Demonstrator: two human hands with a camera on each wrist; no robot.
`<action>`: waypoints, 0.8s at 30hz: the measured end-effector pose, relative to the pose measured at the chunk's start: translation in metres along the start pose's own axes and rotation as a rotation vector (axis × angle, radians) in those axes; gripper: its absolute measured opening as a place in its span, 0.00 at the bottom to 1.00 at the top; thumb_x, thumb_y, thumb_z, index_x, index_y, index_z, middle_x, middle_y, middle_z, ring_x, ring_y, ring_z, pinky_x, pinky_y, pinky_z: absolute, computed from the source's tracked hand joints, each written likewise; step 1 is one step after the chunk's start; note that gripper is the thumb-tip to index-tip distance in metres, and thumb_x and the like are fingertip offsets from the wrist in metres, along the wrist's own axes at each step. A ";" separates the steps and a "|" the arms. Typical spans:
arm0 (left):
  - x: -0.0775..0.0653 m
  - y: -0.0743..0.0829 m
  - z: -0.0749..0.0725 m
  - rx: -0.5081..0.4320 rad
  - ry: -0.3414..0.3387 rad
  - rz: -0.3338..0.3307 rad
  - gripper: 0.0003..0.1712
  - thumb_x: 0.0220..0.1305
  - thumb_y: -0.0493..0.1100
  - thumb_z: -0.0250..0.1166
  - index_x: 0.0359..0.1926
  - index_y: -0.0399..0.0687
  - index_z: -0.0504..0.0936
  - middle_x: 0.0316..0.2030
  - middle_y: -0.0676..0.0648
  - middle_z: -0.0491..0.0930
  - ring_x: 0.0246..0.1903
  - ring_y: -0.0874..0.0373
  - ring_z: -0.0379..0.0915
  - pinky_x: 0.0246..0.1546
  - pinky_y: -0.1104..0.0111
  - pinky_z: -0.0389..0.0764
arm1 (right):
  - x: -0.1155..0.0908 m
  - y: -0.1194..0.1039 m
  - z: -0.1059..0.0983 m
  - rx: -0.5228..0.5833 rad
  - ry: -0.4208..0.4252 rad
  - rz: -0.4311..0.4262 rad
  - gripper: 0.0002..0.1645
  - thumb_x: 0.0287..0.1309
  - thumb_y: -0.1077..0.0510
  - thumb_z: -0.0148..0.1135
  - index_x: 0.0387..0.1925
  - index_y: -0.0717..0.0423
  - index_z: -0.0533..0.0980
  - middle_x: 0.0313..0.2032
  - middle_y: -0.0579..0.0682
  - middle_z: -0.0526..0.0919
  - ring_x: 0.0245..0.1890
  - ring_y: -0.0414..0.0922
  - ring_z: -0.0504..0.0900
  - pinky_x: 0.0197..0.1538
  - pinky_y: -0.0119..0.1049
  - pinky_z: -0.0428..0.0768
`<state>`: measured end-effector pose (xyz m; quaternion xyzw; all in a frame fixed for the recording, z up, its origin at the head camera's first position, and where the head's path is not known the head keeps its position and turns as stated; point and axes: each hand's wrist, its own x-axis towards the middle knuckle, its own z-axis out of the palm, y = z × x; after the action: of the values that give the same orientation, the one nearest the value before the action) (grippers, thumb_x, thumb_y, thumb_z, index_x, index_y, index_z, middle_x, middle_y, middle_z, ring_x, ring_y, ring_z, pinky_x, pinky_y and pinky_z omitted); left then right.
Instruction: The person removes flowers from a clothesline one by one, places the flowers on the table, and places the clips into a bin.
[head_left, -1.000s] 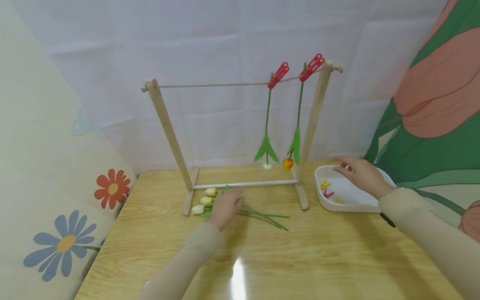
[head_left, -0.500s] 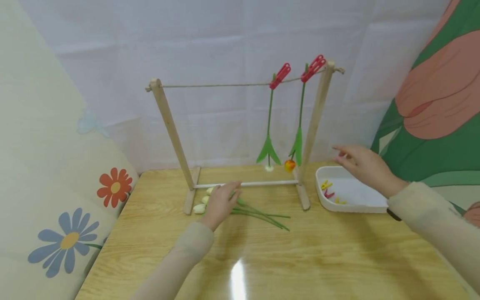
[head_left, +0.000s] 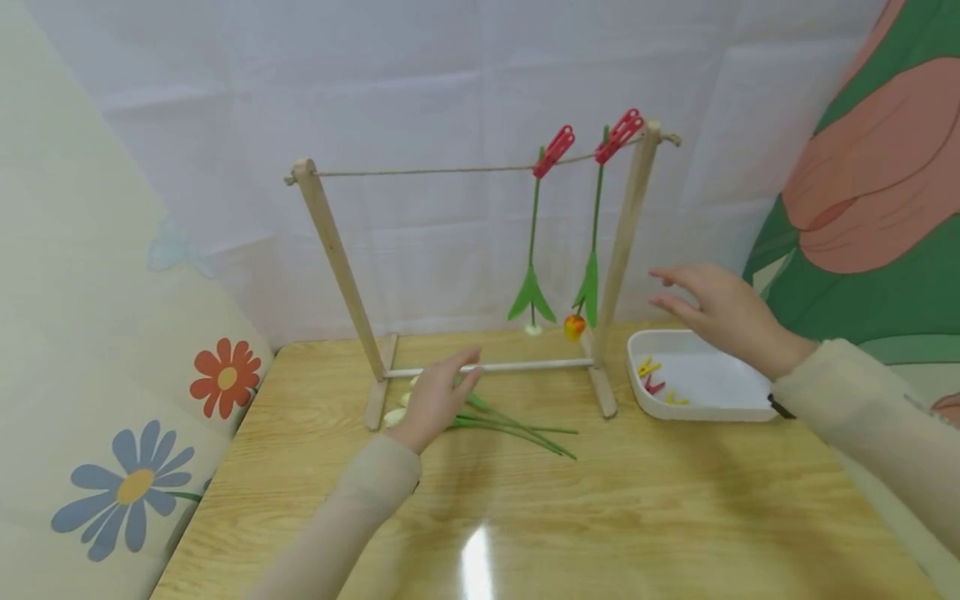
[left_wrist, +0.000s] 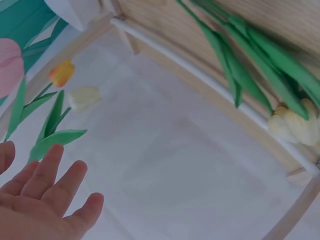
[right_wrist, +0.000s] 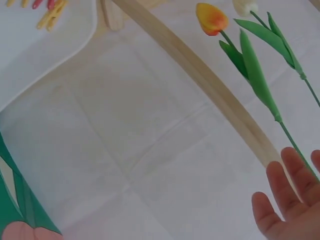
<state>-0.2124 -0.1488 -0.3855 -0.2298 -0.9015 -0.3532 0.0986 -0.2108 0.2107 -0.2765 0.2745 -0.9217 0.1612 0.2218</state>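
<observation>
My left hand (head_left: 435, 402) is held over several artificial tulips with green stems (head_left: 517, 428), which lie on the table at the rack's foot. It covers part of their pale heads, whose whitish petals (left_wrist: 295, 125) show in the left wrist view. The fingers (left_wrist: 65, 185) are spread, holding nothing. Above the white tray's left part, my right hand (head_left: 731, 321) hovers in the air with extended fingers and nothing in them. Red clothespins (head_left: 553, 152) fix two upside-down tulips to the rope: a white tulip (head_left: 533, 330) and an orange-yellow tulip (right_wrist: 211, 19).
A wooden rack (head_left: 333, 258) with a rope (head_left: 427, 172) stands at the table's back. To its right is the white tray (head_left: 705, 413), containing a few small clothespins (head_left: 654, 387), yellow and pink. White cloth (head_left: 420, 83) hangs behind.
My right hand has risen from the tray and its fingers have spread apart. The left hand has shifted slightly left over the tulips. The hanging tulips stay in place.
</observation>
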 end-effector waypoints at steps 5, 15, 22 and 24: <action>0.008 0.011 -0.010 -0.053 -0.034 -0.038 0.25 0.73 0.47 0.56 0.65 0.39 0.71 0.58 0.41 0.77 0.57 0.45 0.73 0.61 0.53 0.72 | 0.011 -0.006 -0.006 -0.023 0.082 -0.104 0.23 0.60 0.60 0.66 0.53 0.70 0.76 0.46 0.69 0.80 0.48 0.65 0.76 0.52 0.61 0.72; 0.022 0.026 -0.017 -0.081 -0.070 -0.070 0.27 0.74 0.48 0.54 0.68 0.41 0.67 0.62 0.43 0.74 0.62 0.47 0.68 0.65 0.54 0.66 | 0.024 -0.014 -0.006 -0.066 0.173 -0.315 0.36 0.69 0.37 0.47 0.48 0.69 0.77 0.42 0.65 0.81 0.42 0.63 0.77 0.47 0.60 0.74; 0.038 0.038 -0.022 -0.087 -0.056 -0.046 0.27 0.74 0.47 0.54 0.69 0.42 0.65 0.63 0.43 0.72 0.65 0.48 0.64 0.68 0.56 0.63 | 0.037 -0.023 -0.012 -0.096 0.218 -0.362 0.42 0.69 0.33 0.39 0.49 0.69 0.77 0.42 0.68 0.79 0.42 0.64 0.76 0.46 0.61 0.73; 0.043 0.041 -0.023 -0.085 -0.050 -0.037 0.28 0.74 0.47 0.54 0.69 0.42 0.65 0.64 0.43 0.71 0.65 0.48 0.63 0.68 0.57 0.62 | 0.040 -0.026 -0.015 -0.104 0.226 -0.371 0.43 0.69 0.33 0.39 0.49 0.70 0.76 0.43 0.68 0.79 0.43 0.64 0.75 0.47 0.61 0.73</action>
<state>-0.2296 -0.1234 -0.3298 -0.2258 -0.8920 -0.3871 0.0594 -0.2212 0.1785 -0.2393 0.4077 -0.8318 0.0994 0.3633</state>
